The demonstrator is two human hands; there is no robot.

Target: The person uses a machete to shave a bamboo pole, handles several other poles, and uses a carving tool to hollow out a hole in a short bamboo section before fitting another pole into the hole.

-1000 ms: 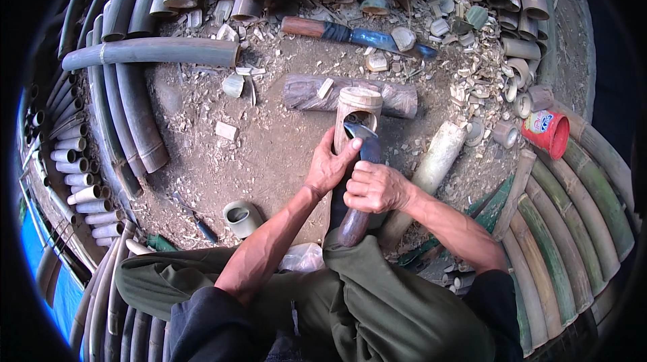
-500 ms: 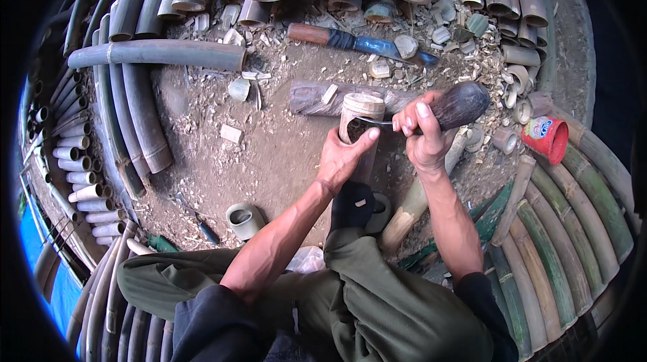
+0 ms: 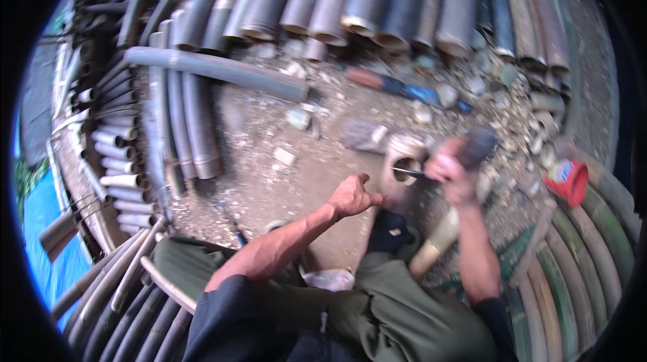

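Before me a short bamboo tube (image 3: 408, 144) stands by my dark-covered foot (image 3: 391, 230), a dark opening cut in its side. My right hand (image 3: 457, 176), smeared by motion, is closed on a carving knife with a thick dark handle (image 3: 480, 148). The knife's thin blade (image 3: 410, 172) reaches to the opening; how deep it goes I cannot tell. Left of the tube, my left hand (image 3: 354, 195) is apart from it, holding nothing, with thumb and a finger stretched out. A dark log (image 3: 364, 135) lies behind the tube.
Rows of bamboo poles (image 3: 330, 1) line the far side, left and right. A blue-bladed chopping knife (image 3: 404, 89) lies among chips beyond the log. A red container (image 3: 568, 182) stands at right. A pale bamboo pole (image 3: 437, 243) lies beside my foot. Blue sheeting (image 3: 40, 227) shows at far left.
My left hand has let go of the bamboo tube and drawn back to its left. The right hand still grips the knife. The whole view has shifted, moving the scene right and down.
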